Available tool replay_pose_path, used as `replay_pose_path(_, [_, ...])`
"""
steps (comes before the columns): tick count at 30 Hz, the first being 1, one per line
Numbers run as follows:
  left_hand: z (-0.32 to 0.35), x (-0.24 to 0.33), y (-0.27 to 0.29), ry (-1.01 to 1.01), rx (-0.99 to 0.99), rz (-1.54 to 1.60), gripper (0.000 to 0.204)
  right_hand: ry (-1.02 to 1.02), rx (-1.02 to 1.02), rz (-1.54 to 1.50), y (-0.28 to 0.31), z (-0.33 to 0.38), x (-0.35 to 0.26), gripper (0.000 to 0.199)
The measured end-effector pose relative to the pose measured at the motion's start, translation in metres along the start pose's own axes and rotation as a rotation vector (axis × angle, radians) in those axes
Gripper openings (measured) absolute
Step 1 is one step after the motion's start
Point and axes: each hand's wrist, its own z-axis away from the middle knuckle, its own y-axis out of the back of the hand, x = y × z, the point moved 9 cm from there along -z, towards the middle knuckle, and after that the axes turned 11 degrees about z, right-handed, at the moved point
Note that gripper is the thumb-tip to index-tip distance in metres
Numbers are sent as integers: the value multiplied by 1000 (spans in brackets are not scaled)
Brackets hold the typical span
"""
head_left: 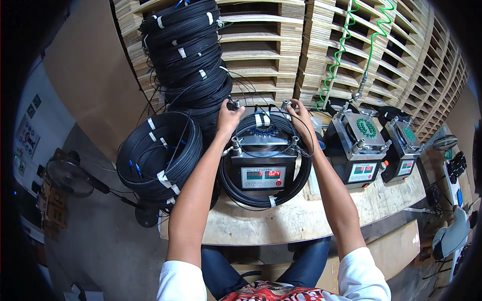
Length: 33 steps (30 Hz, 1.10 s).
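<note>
In front of me stands a polishing machine [263,155] with a steel upper part, a black body and a lit display panel [263,177]. A black cable coil [231,193], bound with white tape, loops around it and crosses over its top. Blue connector ends [264,132] sit in a ring on the machine's top. At the back left corner, my left hand [230,119] has thumb and finger around a metal clamp knob [236,105]. My right hand [302,120] pinches the matching clamp knob [286,105] at the back right corner. Two front clamps [236,145] show between my forearms.
A cable coil stack [188,55] rises at the back left, with another coil pile [155,150] nearer. Two similar machines [359,145] stand right on the wooden table [241,228]. Stacked pallets [261,45] line the back; green air hoses [343,45] hang there. A fan [70,173] stands left.
</note>
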Motion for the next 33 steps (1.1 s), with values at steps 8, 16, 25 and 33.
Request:
replay_pose_path(8, [-13, -15, 13, -81, 117, -133, 69, 62, 39, -66, -6, -2, -5, 42])
replay_pose_path(16, [-3, -2, 4, 13, 48, -152, 76, 51, 105, -129, 4, -1, 2, 45])
replay_pose_path(25, [-5, -4, 7, 22, 52, -107, 73, 44, 34, -33, -1, 1, -6, 47])
replay_pose_path(33, [4, 5, 12, 46, 88, -90, 73, 82, 42, -113, -3, 0, -7, 47])
